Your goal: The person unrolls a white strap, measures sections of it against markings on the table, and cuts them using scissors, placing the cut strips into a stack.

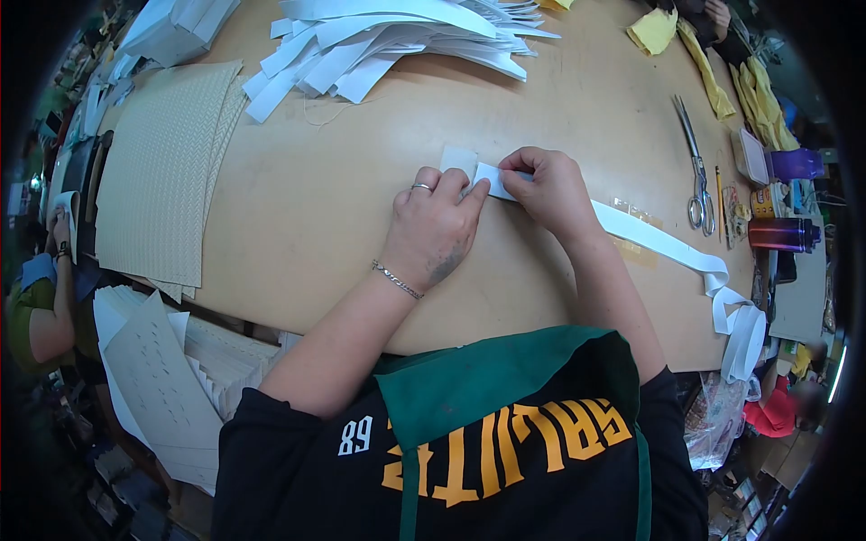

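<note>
A long white strip point(651, 233) lies across the table, its near end between my two hands. My right hand point(552, 187) is closed, thumb and forefinger pinching the strip close to that end. My left hand point(435, 224), with curled fingers, holds the very end of the strip at its thumb and forefinger tips. Just beyond my left fingers a small pale rectangular piece point(459, 160) rests flat on the table, partly covered. To the right, the strip runs beneath my right forearm and falls in loose curls over the table edge.
A heap of white strips point(388, 41) lies at the back. Patterned sheets point(162, 171) cover the left side. Scissors point(696, 176), a pencil point(720, 203) and a purple tumbler point(783, 234) are at right. Other people's arms show at the far left and top right.
</note>
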Action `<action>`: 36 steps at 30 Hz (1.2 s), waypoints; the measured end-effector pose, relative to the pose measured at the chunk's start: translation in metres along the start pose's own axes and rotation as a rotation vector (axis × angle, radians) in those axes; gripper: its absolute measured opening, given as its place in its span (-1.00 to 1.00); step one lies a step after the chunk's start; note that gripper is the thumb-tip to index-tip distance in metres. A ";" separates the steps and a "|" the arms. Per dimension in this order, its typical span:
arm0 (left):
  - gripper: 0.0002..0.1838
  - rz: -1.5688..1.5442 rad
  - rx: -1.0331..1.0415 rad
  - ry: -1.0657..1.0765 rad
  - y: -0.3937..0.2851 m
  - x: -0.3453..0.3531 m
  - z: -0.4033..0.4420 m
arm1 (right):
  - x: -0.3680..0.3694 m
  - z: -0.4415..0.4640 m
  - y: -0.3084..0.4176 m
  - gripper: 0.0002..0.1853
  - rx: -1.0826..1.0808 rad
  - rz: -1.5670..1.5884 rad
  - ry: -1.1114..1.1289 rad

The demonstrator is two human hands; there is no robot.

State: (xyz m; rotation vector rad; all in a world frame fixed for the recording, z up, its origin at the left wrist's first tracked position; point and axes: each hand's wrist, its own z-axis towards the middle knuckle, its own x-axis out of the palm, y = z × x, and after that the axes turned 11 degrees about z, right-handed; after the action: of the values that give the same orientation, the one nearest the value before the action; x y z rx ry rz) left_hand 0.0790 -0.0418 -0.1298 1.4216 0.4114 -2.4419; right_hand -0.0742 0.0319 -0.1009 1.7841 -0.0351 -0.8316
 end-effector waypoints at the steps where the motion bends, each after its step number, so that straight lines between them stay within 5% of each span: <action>1: -0.75 0.000 0.000 0.004 0.000 0.000 0.000 | 0.000 0.000 0.000 -0.83 0.008 0.005 0.000; 32: -0.74 0.060 0.040 0.035 -0.001 -0.002 0.002 | 0.001 0.002 0.002 -0.83 -0.016 -0.028 -0.003; 36: -0.73 0.054 0.194 -0.109 -0.001 0.001 0.007 | 0.001 0.003 0.003 -0.82 -0.056 -0.047 0.023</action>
State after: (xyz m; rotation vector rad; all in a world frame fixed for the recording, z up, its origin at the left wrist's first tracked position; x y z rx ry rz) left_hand 0.0725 -0.0442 -0.1273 1.3439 0.1124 -2.5580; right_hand -0.0738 0.0276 -0.0991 1.7473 0.0449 -0.8370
